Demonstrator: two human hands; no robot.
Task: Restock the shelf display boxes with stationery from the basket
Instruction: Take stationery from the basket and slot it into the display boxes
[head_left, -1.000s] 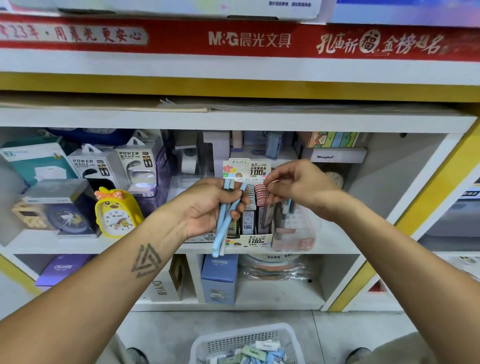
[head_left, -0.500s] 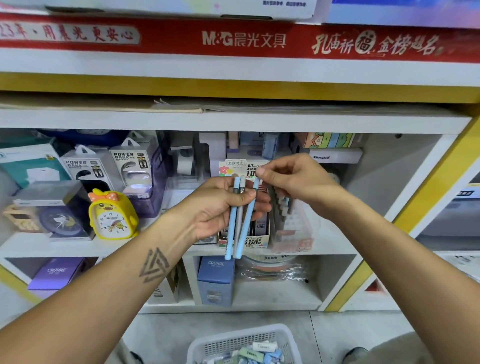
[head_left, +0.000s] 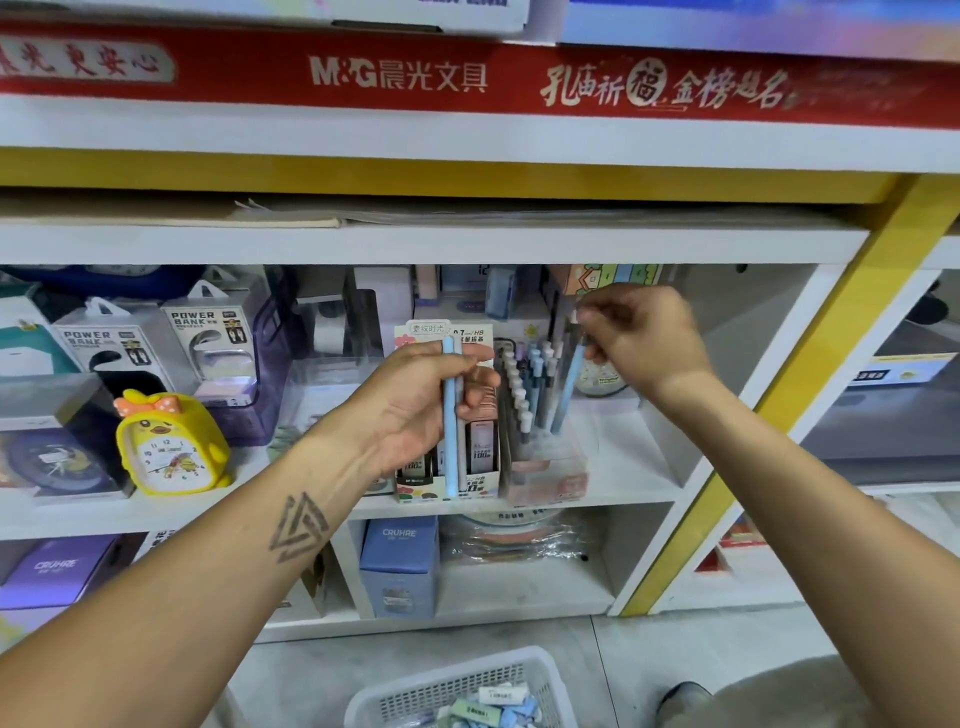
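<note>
Gripping two blue pens (head_left: 450, 415), left hand (head_left: 415, 405); right hand (head_left: 644, 338) pinching one pen (head_left: 569, 382).

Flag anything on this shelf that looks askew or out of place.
Nothing stands out. The pens in the clear display box lean in rows, and the pen in the right hand is angled the same way.

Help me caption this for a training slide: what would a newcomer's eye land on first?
Probably the two forearms reaching in: the left hand holds blue pens upright at centre, while the right hand pinches one blue pen over the clear pen display box. Next, the yellow duck clock on the shelf at left, and the red banner along the top.
</note>
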